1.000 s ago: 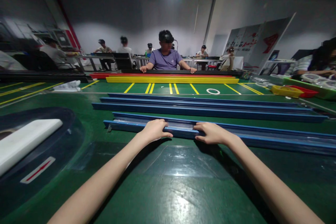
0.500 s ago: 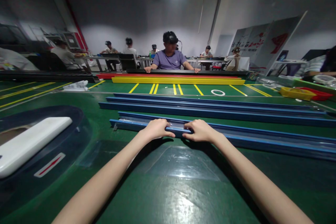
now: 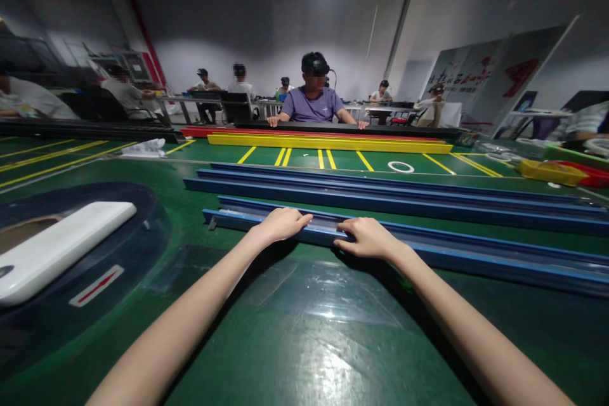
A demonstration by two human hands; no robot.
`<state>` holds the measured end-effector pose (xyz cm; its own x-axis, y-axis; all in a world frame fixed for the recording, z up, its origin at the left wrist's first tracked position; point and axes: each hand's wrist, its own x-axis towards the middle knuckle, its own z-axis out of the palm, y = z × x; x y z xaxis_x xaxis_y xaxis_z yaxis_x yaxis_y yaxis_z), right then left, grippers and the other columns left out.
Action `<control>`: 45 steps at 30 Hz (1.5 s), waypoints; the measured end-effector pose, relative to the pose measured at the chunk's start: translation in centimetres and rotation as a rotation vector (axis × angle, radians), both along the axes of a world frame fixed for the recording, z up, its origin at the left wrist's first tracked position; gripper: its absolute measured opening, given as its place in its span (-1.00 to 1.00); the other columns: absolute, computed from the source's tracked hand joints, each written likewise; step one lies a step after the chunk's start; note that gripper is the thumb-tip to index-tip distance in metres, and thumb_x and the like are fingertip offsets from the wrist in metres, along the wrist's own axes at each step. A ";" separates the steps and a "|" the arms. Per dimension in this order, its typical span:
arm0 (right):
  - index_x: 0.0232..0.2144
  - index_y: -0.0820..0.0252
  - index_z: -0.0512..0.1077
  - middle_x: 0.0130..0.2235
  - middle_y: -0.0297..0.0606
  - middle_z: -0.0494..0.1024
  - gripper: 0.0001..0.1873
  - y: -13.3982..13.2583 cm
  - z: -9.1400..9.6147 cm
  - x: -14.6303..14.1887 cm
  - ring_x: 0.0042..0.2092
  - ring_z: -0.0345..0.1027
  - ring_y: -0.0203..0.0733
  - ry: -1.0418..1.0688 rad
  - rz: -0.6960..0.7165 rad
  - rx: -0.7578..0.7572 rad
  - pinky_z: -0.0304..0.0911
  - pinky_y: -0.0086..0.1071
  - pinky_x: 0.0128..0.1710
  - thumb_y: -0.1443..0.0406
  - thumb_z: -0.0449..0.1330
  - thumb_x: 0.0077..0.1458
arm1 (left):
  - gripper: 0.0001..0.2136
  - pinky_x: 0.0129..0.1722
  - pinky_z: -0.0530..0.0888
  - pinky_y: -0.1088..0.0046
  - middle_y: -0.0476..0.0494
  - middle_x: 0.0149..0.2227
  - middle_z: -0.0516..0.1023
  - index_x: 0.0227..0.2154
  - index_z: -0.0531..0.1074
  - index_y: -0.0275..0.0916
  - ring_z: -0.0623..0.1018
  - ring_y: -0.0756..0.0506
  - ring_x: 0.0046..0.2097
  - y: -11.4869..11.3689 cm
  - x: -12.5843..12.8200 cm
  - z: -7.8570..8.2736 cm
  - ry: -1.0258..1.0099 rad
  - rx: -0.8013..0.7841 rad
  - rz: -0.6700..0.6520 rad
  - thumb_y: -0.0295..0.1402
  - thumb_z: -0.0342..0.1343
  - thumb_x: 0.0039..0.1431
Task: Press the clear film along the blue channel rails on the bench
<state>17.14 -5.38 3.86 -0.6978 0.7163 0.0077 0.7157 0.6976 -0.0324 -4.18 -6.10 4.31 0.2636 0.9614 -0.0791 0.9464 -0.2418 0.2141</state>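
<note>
A long blue channel rail lies across the green table, nearest to me. My left hand rests on top of its left part with the fingers laid over the rail. A short way to the right my right hand grips the same rail, thumb on the near edge and fingers curled over the top. Something pale and glossy lies inside the rail between the hands; I cannot make out what it is.
Two more blue rails lie parallel behind it. Further back are a yellow rail, a red rail, and a white tape ring. A person in a purple shirt sits opposite. A white slab lies at left.
My hands have drawn closer together along the near blue rail. The left hand's fingers have flattened over the rail.
</note>
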 end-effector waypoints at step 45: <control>-0.42 0.18 0.41 -0.42 -0.26 0.49 -0.63 0.0 -0.2 0.3 -0.41 0.31 -0.27 0.290 0.000 0.016 0.05 -0.47 -0.43 0.07 -0.06 0.03 | -0.65 -0.18 0.27 0.25 -0.29 -0.17 0.45 -0.24 0.41 -0.29 0.40 -0.24 -0.11 -1.2 -1.7 3.5 0.376 0.199 0.205 -0.19 -0.19 0.15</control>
<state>17.47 -5.36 3.66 -0.6649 0.7144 0.2180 0.6781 0.6997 -0.2249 -5.87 -7.32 7.85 0.0555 0.9968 0.0583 0.9818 -0.0439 -0.1846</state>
